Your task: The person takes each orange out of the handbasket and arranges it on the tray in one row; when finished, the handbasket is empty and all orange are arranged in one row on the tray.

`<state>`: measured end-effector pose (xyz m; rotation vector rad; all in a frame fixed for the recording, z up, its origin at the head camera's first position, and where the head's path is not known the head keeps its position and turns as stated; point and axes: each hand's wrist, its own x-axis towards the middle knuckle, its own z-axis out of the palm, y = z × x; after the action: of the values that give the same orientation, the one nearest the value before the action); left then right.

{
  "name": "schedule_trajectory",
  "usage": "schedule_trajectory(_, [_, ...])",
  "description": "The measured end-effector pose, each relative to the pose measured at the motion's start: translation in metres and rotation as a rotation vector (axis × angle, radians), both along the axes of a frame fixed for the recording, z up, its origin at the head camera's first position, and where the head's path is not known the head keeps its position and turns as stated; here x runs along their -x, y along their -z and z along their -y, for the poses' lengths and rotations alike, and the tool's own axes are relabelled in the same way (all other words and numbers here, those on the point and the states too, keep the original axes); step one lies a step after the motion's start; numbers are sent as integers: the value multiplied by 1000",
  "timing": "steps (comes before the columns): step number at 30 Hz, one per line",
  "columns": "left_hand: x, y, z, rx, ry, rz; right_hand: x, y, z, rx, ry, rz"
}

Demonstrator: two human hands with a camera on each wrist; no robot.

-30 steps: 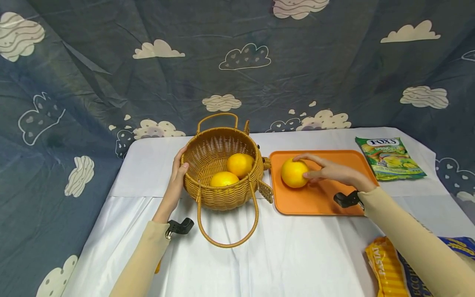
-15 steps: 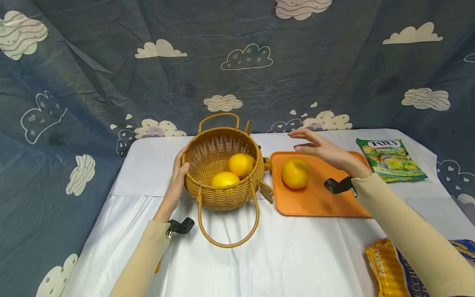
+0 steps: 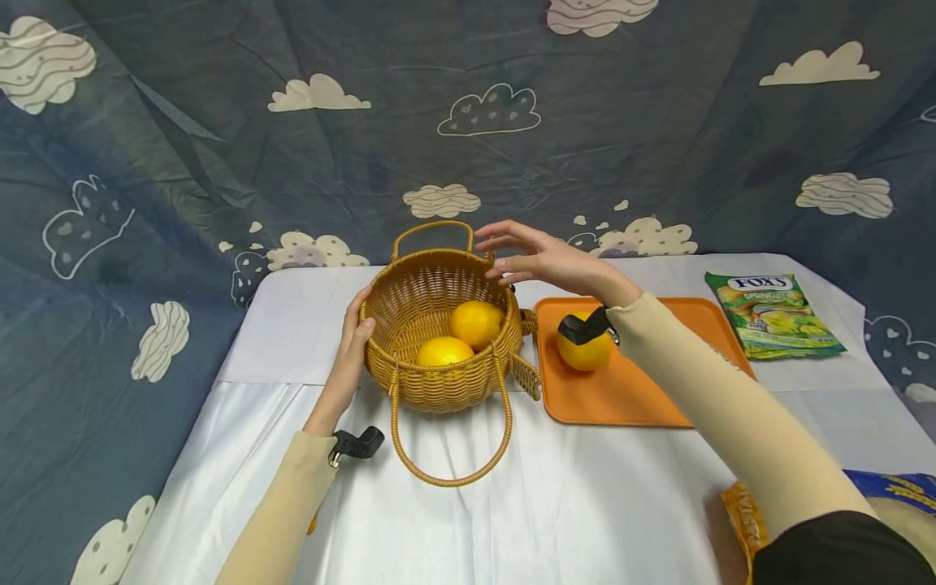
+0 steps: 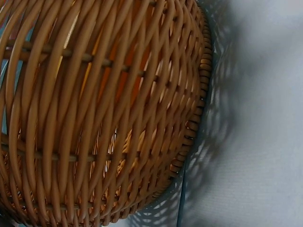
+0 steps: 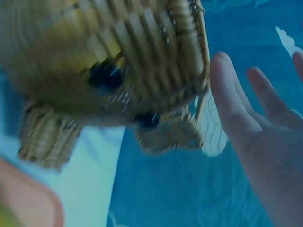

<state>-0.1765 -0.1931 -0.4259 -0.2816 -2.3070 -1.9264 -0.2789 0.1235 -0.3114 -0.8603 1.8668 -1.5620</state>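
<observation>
A round wicker basket (image 3: 431, 398) with two loop handles stands on the white cloth. Two yellow-orange oranges lie inside it, one orange (image 3: 477, 325) at the right wall and another orange (image 3: 444, 353) nearer the front. My left hand (image 3: 347, 357) holds the basket's left side, thumb at the rim; its fingers are partly hidden. Over the basket's back right rim hovers my right hand (image 3: 552, 262), fingers spread and holding nothing; in the right wrist view the thumb is close beside the rim. A third orange (image 3: 585, 355) rests on the orange tray (image 3: 621, 406), partly covered by the wrist camera.
A green candy bag (image 3: 775, 317) lies right of the tray. At the lower right, a pasta bag (image 3: 744, 520) is partly behind my right sleeve. The front handle (image 3: 453, 481) lies out toward me. A dark cloud-print curtain (image 3: 468, 162) hangs behind the table.
My right hand has let go of the orange on the tray, risen, and moved left to the basket's rim. The left hand and basket have stayed in place.
</observation>
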Motion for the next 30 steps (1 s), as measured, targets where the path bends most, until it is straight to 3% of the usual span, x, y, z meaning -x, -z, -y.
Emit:
schedule_trajectory(9, [2, -1, 2, 1, 3, 33, 13, -10, 49, -188, -243, 45])
schedule_trajectory(14, [2, -2, 2, -7, 10, 35, 22, -9, 67, -288, -356, 138])
schedule_trajectory(20, [2, 0, 1, 1, -7, 30, 27, -4, 86, -444, -435, 242])
schedule_trajectory(30, [2, 0, 1, -8, 3, 40, 26, 5, 108, -727, -560, 319])
